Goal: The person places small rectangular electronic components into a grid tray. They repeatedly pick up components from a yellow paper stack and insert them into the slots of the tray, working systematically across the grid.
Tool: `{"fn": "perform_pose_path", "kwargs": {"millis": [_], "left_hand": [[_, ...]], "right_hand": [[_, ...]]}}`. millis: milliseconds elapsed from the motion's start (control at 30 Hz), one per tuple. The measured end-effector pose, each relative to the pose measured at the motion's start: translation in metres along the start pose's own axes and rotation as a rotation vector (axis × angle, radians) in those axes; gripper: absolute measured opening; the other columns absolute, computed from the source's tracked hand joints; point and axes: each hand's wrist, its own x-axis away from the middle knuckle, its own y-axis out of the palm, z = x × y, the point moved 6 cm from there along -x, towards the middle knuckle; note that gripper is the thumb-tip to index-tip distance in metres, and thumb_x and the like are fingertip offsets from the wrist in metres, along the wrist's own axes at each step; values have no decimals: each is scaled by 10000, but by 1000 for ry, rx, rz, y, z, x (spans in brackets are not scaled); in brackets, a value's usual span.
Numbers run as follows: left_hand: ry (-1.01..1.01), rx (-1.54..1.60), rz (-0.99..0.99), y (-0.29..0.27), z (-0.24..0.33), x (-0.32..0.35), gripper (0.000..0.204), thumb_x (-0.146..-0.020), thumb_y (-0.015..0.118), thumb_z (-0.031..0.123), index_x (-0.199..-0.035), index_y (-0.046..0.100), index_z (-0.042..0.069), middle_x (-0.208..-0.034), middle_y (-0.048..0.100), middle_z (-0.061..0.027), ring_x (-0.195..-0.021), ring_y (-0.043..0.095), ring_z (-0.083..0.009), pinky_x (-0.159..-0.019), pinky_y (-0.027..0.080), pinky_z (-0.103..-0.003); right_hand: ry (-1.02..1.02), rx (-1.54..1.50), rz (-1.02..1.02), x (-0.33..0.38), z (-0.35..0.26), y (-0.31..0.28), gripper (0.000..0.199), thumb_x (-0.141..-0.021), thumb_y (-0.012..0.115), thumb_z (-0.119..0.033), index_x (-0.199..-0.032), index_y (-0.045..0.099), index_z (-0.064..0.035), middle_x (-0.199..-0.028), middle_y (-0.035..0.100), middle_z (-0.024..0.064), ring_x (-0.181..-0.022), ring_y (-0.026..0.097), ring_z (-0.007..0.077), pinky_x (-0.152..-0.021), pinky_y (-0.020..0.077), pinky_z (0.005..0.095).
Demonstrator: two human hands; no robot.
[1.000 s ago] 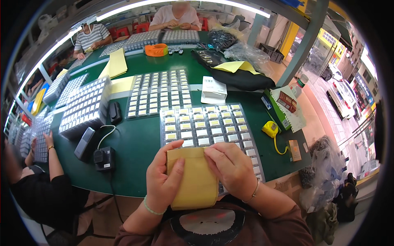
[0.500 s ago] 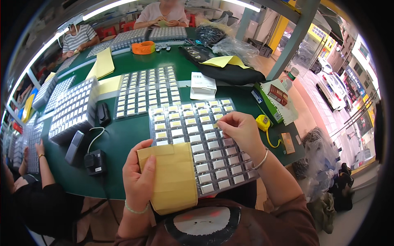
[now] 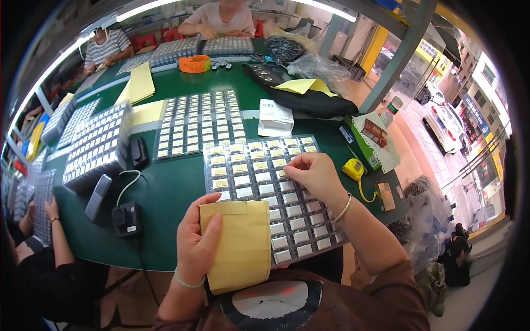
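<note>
My left hand (image 3: 194, 243) grips a yellow paper sheet (image 3: 243, 248), thumb on top, over the near left part of a clear plastic tray (image 3: 207, 168). Rows of small white rectangular blocks (image 3: 301, 236) fill this tray. Blocks in the far rows bear small yellow stickers (image 3: 259, 165); the nearer ones show plain white tops. With fingertips pinched, my right hand (image 3: 314, 175) touches a block in the tray's middle rows, where a small yellow sticker (image 3: 280, 173) shows at the fingertips.
Beyond lies another filled tray (image 3: 199, 124), with stacked trays (image 3: 99, 146) to the left. A white box (image 3: 276, 118), a yellow tape measure (image 3: 353, 168) and a black adapter (image 3: 127, 219) sit around the green table (image 3: 160, 193). Other people work at the left and far side.
My right hand has moved slightly left, and the sticker from its fingertips now lies against a block. My left hand and the paper sheet have shifted a little to the right.
</note>
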Motion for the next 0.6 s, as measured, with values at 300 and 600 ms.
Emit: {"fn": "perform_pose_path", "kwargs": {"millis": [300, 600], "left_hand": [[-2, -29, 4, -1, 1, 1, 347, -1001, 518, 13, -1346, 496, -16, -1102, 665, -73, -972, 630, -86, -845, 515, -229], [8, -6, -8, 0, 0, 1, 344, -1001, 518, 8, -1344, 497, -13, -1098, 664, -72, -969, 629, -84, -844, 514, -227]], "right_hand": [[-30, 47, 31, 3, -5, 1, 153, -811, 724, -161, -836, 731, -10, -756, 719, 74, -678, 659, 147, -662, 523, 291], [-57, 188, 47, 7, -14, 4, 139, -808, 716, -177, -828, 722, -39, -773, 718, 100, -703, 681, 215, -679, 530, 332]]}}
